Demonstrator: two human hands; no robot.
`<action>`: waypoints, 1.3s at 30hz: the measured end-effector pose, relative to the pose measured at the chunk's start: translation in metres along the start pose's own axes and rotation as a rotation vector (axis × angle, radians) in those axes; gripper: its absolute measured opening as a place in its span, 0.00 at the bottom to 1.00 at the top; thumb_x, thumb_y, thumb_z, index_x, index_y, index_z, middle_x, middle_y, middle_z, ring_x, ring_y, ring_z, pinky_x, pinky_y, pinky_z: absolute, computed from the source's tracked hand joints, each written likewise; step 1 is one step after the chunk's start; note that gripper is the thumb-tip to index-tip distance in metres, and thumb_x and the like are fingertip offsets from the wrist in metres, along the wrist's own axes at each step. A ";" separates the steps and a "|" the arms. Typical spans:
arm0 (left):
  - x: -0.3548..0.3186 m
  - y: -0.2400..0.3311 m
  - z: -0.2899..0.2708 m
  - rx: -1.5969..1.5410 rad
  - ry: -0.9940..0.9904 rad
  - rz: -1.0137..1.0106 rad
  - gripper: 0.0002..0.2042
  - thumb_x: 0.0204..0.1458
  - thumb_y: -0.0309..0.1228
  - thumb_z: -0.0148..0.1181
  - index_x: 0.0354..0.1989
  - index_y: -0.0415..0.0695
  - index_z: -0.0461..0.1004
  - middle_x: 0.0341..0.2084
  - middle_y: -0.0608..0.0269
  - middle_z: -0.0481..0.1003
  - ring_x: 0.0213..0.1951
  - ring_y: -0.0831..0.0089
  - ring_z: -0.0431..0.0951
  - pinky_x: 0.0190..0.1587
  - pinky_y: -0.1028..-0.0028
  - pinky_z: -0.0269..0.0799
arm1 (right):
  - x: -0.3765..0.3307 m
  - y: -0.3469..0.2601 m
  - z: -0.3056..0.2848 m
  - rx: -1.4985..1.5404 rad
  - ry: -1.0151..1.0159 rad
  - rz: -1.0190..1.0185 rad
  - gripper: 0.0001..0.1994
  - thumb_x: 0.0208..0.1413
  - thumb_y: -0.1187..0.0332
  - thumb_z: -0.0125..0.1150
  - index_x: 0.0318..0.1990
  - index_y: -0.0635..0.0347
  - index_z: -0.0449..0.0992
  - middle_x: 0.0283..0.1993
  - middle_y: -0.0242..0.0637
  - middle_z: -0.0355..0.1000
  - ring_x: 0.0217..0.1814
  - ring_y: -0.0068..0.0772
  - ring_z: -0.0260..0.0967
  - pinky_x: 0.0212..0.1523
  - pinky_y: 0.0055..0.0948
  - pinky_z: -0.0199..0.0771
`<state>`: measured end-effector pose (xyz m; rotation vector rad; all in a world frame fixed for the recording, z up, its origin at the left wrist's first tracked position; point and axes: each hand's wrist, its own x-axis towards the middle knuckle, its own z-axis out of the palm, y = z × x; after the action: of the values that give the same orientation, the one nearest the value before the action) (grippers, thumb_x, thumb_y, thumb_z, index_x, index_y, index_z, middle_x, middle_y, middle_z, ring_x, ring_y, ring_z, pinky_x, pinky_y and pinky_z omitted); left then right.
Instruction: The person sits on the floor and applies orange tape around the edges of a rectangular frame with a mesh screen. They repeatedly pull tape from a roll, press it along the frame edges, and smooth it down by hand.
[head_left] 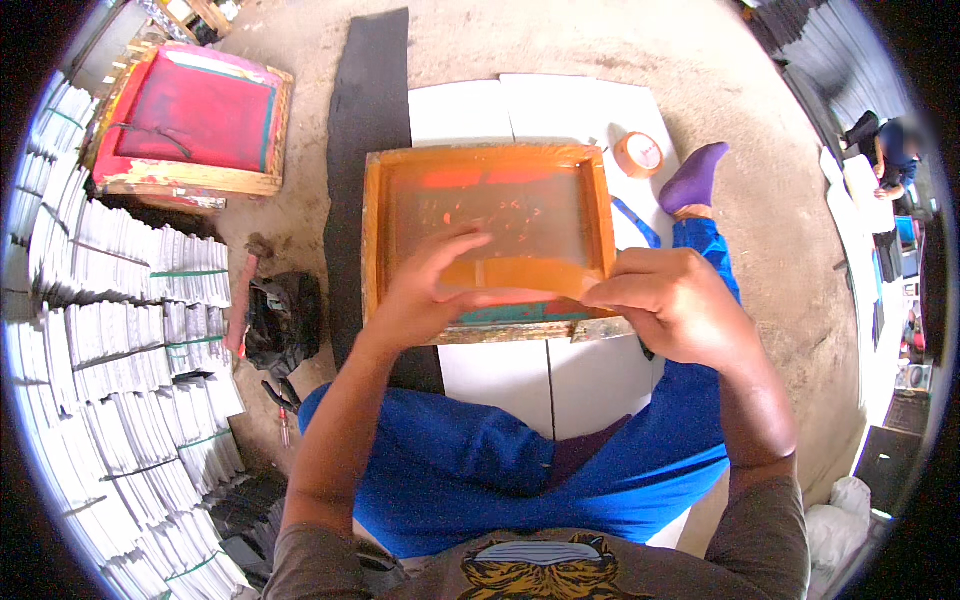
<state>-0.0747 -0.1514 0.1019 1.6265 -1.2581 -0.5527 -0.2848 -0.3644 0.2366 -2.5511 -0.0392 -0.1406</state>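
A wooden screen-printing frame with mesh stained orange and green lies in front of me. Over its near part stretches a strip of brown packing tape, blurred in places. My right hand pinches the strip's right end at the frame's near right corner. Above the frame's left part, my left hand has its thumb and fingers apart. The strip's left end reaches into that gap; whether it sticks to the hand I cannot tell. Beyond the frame's right side sits a tape roll, with a narrow blue object nearer me.
White boards and a dark strip lie under the frame. Another frame with pink mesh is at far left, above stacks of bundled paper. A hammer and black bag rest left. Another person is far right.
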 end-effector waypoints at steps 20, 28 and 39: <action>-0.029 0.016 0.050 -0.083 -0.359 -0.180 0.19 0.50 0.40 0.75 0.25 0.35 0.78 0.18 0.64 0.71 0.24 0.80 0.69 0.27 0.71 0.65 | -0.081 -0.089 -0.085 -0.415 0.193 0.000 0.11 0.45 0.77 0.62 0.37 0.54 0.83 0.34 0.39 0.77 0.37 0.47 0.78 0.36 0.43 0.77; -0.061 0.002 0.013 -0.050 -0.182 -0.156 0.15 0.52 0.34 0.73 0.23 0.37 0.75 0.17 0.69 0.68 0.23 0.82 0.65 0.26 0.74 0.62 | -0.107 -0.067 -0.095 -0.227 0.361 0.161 0.10 0.46 0.83 0.63 0.36 0.62 0.83 0.35 0.43 0.80 0.39 0.43 0.80 0.41 0.35 0.79; -0.088 -0.006 -0.033 -0.313 0.067 -0.520 0.06 0.52 0.28 0.72 0.32 0.38 0.82 0.23 0.70 0.77 0.27 0.83 0.74 0.31 0.79 0.69 | -0.114 -0.017 -0.059 -0.034 0.401 0.341 0.10 0.49 0.83 0.65 0.38 0.62 0.84 0.40 0.43 0.82 0.44 0.44 0.81 0.46 0.34 0.81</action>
<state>-0.0774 -0.0580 0.0929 1.6808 -0.6480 -0.9525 -0.4042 -0.3831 0.2826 -2.4724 0.5517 -0.5159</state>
